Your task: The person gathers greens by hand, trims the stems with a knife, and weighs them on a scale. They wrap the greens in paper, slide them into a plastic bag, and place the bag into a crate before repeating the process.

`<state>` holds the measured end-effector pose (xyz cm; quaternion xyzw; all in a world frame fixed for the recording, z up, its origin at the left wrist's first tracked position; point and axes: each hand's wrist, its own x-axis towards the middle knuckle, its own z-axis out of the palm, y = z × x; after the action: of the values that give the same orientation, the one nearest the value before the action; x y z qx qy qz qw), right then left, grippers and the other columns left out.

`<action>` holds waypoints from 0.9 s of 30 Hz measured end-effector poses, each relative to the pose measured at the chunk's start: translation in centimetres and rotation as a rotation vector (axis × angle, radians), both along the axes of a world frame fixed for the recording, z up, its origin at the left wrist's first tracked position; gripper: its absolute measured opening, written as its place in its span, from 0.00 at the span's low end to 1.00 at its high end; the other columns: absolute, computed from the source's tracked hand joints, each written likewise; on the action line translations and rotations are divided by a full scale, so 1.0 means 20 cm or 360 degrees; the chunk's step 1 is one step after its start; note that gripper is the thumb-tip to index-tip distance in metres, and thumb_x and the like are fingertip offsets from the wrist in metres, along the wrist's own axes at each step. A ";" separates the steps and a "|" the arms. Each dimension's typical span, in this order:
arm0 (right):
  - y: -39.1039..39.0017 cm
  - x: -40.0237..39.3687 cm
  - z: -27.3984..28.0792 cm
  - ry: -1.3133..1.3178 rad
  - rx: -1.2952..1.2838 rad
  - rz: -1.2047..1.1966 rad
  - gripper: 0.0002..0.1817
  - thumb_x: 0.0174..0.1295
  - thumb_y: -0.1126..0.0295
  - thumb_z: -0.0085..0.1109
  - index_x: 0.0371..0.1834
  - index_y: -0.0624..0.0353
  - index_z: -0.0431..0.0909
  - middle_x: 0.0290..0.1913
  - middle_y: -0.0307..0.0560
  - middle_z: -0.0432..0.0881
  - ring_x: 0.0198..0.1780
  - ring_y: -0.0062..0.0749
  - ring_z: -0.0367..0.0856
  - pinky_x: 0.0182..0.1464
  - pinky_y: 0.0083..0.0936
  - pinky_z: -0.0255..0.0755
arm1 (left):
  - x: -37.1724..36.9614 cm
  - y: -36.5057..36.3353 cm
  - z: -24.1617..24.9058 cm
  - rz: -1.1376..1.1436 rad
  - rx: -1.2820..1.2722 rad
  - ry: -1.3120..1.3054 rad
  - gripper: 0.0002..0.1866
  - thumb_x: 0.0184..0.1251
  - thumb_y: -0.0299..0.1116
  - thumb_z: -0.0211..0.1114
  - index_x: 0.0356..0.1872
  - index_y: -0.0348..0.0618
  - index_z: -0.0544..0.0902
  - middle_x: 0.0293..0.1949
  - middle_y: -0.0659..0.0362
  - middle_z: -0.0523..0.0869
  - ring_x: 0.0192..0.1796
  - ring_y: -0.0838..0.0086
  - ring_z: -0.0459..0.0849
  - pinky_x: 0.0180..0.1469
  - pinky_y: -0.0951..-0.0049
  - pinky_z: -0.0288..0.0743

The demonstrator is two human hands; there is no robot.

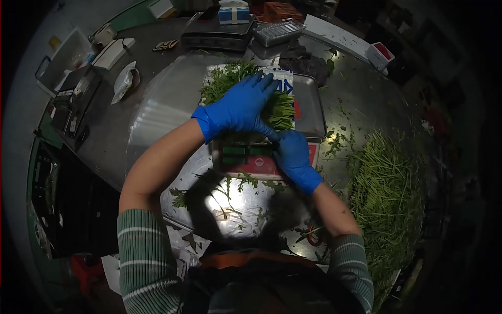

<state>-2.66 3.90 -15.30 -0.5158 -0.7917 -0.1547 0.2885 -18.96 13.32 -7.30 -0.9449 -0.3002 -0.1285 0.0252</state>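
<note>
A bunch of leafy greens [282,111] lies on a printed plastic sheet [286,78] over the metal tray [311,104] of a weighing scale [246,166]. My left hand [241,104], in a blue glove, rests across the bunch with its fingers stretched out flat, covering the middle of it. At the tray's front edge, my right hand [294,154], gloved the same, has its fingers curled in near the stems and the left thumb. What those fingers pinch is hidden.
Loose long-stemmed greens [384,193] form a big heap at right. Scraps [230,196] litter the steel table before the scale. Behind stand another scale [217,36], a tissue box [234,14] and clear plastic trays [278,32]. Red-handled scissors [315,236] lie near my body.
</note>
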 end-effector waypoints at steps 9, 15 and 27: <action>0.22 0.17 0.35 0.0565 0.0177 0.0161 0.06 0.47 0.70 0.57 0.28 0.55 0.73 0.28 0.46 0.74 0.32 0.41 0.72 0.34 0.32 0.64 | 0.09 0.16 -0.14 -0.0086 -0.0894 0.0409 0.30 0.50 0.43 0.60 0.53 0.35 0.68 0.44 0.43 0.76 0.43 0.52 0.77 0.46 0.61 0.69; 0.28 0.01 0.18 0.0344 0.0025 0.0283 0.33 0.43 0.52 0.61 0.52 0.56 0.66 0.51 0.51 0.67 0.51 0.48 0.65 0.54 0.40 0.57 | -0.03 0.49 -0.34 0.0383 -0.1687 -0.0769 0.19 0.51 0.28 0.59 0.47 0.35 0.74 0.36 0.57 0.80 0.34 0.75 0.75 0.39 0.74 0.70; 0.60 0.03 -0.06 0.0235 -0.0204 0.0389 0.32 0.40 0.48 0.60 0.44 0.60 0.68 0.37 0.48 0.73 0.39 0.40 0.71 0.40 0.34 0.62 | 0.17 0.68 -0.43 0.0682 -0.0302 -0.0162 0.19 0.50 0.43 0.56 0.38 0.39 0.76 0.37 0.46 0.80 0.39 0.54 0.79 0.43 0.60 0.71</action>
<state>-1.99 15.81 -16.59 -0.4429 -0.8335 -0.0292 0.3291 -15.48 26.97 -15.89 -0.8500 -0.5054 -0.1389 -0.0522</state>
